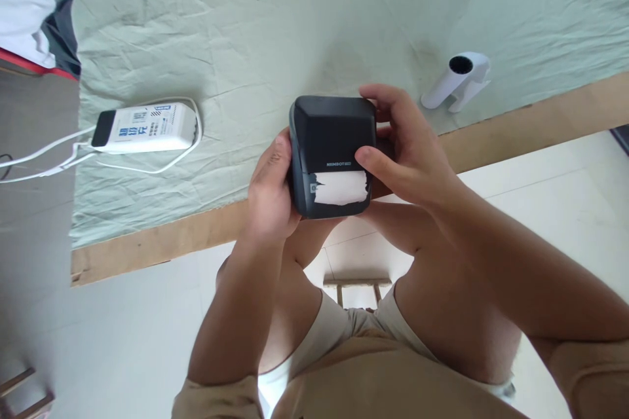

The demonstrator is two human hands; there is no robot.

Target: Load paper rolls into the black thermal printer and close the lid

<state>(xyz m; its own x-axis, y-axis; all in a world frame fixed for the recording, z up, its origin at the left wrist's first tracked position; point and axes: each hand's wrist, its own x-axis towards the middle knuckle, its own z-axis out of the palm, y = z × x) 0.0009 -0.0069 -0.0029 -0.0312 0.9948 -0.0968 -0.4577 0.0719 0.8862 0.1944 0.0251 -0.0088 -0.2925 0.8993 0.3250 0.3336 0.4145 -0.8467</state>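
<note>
Head view: both hands are closed on the printer (pixel 331 137), held above the table (pixel 196 239) at its near edge, left hand (pixel 269 193) on its left side, right hand (pixel 410 150) on its right, thumb beside the paper (pixel 341 188). A slack grip could drop it to the floor, and the thumb could tear the paper

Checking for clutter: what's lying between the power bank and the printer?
Just bare green cloth, up to the left hand holding the printer, in the head view.

printer (pixel 331 144) right side: under right fingers (pixel 388 99) | cable (pixel 73 156): cut off left | power bank (pixel 150 127) print: unreadable
</note>
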